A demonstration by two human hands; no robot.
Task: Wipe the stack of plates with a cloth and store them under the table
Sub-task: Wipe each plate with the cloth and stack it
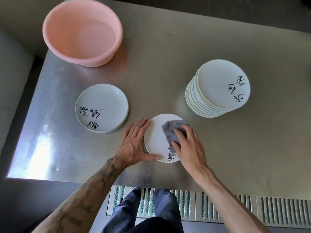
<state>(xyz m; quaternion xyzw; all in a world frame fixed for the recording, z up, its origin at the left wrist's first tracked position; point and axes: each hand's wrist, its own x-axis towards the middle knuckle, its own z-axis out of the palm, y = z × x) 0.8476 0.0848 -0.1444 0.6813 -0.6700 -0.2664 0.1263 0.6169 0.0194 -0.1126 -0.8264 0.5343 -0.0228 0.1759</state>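
Note:
A white plate [155, 138] with black brush writing lies on the steel table [151, 73] near its front edge. My left hand [133, 143] lies flat beside the plate, its straight fingers and thumb touching the left rim. My right hand [190, 147] presses a grey cloth [171, 132] onto the plate's right half, fingers curled over the cloth. A tall stack of the same plates [217, 88] stands at the right. A low pile of two or three plates [101, 107] lies at the left.
A pink plastic basin [82, 31] holding water stands at the table's far left corner. The table's left edge drops to a dark floor. A metal floor grate [202, 207] runs along below the front edge, by my legs.

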